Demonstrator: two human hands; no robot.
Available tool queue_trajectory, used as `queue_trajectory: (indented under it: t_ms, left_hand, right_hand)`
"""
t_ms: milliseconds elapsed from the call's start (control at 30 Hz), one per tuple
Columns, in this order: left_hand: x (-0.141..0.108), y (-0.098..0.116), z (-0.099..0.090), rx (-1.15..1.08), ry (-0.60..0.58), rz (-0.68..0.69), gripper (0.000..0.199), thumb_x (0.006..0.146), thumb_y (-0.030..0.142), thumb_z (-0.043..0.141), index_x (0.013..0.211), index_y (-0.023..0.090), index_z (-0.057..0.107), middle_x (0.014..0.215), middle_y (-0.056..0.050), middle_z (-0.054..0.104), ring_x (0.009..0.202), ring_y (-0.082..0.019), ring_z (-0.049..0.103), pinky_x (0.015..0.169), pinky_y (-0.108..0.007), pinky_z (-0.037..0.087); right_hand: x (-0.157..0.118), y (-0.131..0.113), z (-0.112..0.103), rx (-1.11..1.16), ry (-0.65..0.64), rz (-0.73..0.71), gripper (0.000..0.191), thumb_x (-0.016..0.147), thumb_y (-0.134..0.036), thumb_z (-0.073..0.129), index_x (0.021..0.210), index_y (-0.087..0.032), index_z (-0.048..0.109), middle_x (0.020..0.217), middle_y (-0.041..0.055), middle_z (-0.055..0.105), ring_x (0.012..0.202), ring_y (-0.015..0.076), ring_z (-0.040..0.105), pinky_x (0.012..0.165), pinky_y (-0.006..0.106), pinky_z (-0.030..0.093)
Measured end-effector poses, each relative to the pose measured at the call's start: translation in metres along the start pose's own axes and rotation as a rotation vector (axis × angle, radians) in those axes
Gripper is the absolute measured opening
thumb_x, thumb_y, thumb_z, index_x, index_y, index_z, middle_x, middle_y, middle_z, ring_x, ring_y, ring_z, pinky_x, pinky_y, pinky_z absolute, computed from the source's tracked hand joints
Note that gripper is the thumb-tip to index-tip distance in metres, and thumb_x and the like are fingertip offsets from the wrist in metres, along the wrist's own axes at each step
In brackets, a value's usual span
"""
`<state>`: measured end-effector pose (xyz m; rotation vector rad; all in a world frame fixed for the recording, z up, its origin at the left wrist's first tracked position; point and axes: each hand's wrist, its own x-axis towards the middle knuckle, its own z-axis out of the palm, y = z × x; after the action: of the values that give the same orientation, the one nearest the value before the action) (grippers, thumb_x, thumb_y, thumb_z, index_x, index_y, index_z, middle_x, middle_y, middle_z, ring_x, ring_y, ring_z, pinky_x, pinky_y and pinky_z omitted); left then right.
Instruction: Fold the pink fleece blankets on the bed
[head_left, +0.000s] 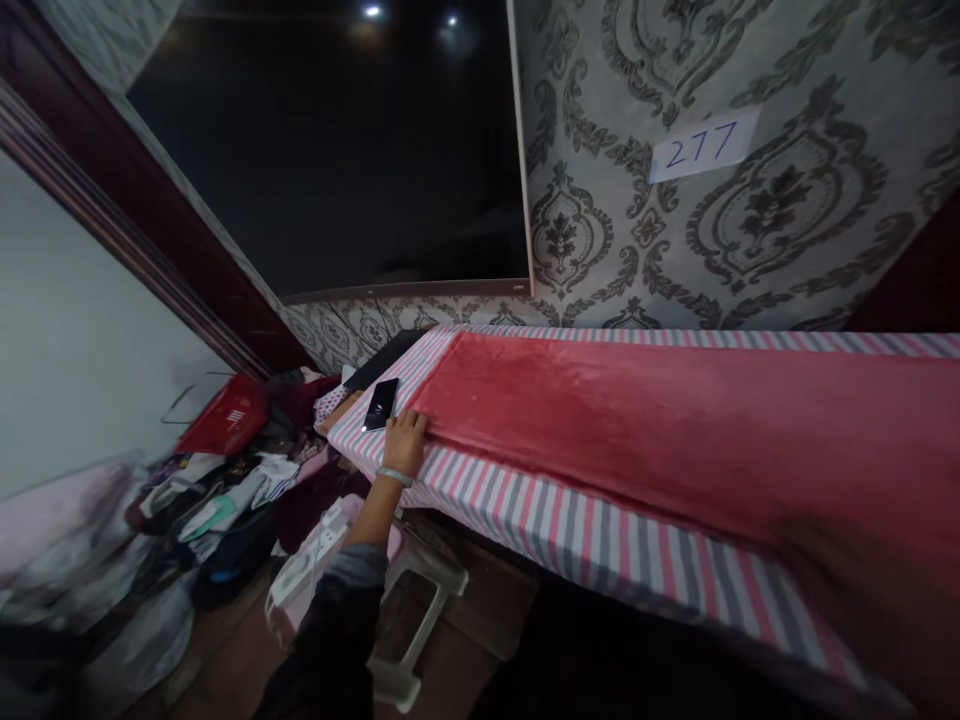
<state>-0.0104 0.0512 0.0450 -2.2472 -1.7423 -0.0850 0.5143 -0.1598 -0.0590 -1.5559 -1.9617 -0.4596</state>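
Note:
A long red plush cloth lies folded into a flat strip on a table covered with a striped cloth. My left hand, with a bangle at the wrist, is closed on the near left corner of the plush cloth. Just beyond its fingers a smartphone rests on the stripes. At the lower right my right hand is dark and smeared by motion, over the near edge of the plush cloth. Its fingers cannot be made out.
A large television hangs on the patterned wall, beside a paper marked 277. On the left are heaped clothes and a red bag. A white power strip and a pale stool stand below the table.

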Motion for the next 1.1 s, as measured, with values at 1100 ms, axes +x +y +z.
queue_trajectory:
  t_ms: [1100]
  left_hand:
    - [0.035, 0.019, -0.013, -0.073, 0.038, -0.012, 0.048, 0.096, 0.031, 0.04, 0.142, 0.02, 0.052, 0.152, -0.013, 0.046, 0.143, -0.028, 0.036, 0.114, -0.044, 0.034]
  right_hand:
    - [0.027, -0.008, 0.004, -0.022, 0.039, 0.017, 0.051, 0.102, -0.041, 0.029, 0.119, -0.018, 0.071, 0.126, 0.0132, 0.066, 0.118, 0.0304, 0.06, 0.099, 0.049, 0.05]
